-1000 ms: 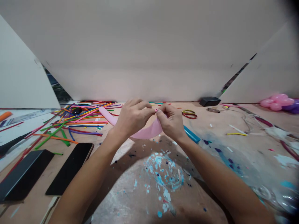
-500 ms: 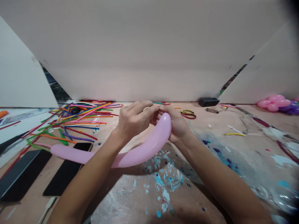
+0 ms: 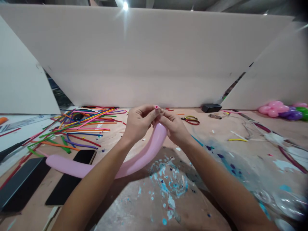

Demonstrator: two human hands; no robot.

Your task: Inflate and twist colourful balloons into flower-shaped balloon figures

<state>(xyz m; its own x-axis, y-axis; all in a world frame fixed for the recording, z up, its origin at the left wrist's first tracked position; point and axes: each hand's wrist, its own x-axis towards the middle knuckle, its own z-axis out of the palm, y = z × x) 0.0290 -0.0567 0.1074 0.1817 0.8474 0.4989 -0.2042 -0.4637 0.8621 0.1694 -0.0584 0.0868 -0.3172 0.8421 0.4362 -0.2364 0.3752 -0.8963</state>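
A long inflated pink balloon (image 3: 144, 154) curves from between my hands down and to the left, its far end lying over a black phone (image 3: 72, 175). My left hand (image 3: 138, 123) and my right hand (image 3: 174, 126) meet above the table, both with fingers pinched on the balloon's small pink neck at the top. The balloon's middle passes behind my left forearm.
A heap of uninflated coloured balloons (image 3: 81, 125) lies at the left. A second dark device (image 3: 20, 183) sits beside the phone. Rings (image 3: 191, 119), a black box (image 3: 211, 107) and a twisted pink and purple balloon cluster (image 3: 281, 110) lie right. White boards (image 3: 144, 57) wall the paint-spattered table.
The balloon swung from behind my hands to hang down left over the phone. My hands rose slightly, still pinching the neck, and the view tilted up.
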